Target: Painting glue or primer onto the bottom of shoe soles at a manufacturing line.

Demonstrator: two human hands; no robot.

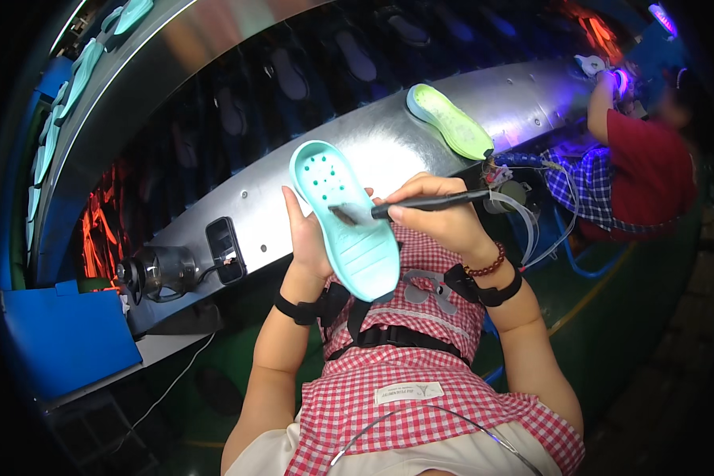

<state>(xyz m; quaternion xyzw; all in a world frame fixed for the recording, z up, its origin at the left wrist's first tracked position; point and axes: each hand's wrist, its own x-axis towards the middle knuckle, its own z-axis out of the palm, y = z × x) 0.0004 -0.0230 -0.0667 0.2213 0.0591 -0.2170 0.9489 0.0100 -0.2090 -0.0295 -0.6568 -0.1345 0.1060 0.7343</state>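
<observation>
A turquoise shoe sole [365, 266] is held up in front of me, its hollow side facing me and a group of small dark-green dots near its far end. My left hand [310, 240] grips it from the left edge and beneath, thumb raised along the side; most of the fingers are hidden behind it. Closed around the black handle of a brush [435, 201], my right hand [446, 224] rests over the sole's right edge. The brush's dark bristles touch the middle of the sole, where the surface looks wet or slightly blurred.
Beyond my hands curves a metal ledge [274, 198] carrying a yellow-green sole [452, 123]. More soles sit in the dark rack behind, and turquoise ones line the far left. A black tray [227, 250] and a blue box [70, 337] stand left. A co-worker [650, 170] sits at right.
</observation>
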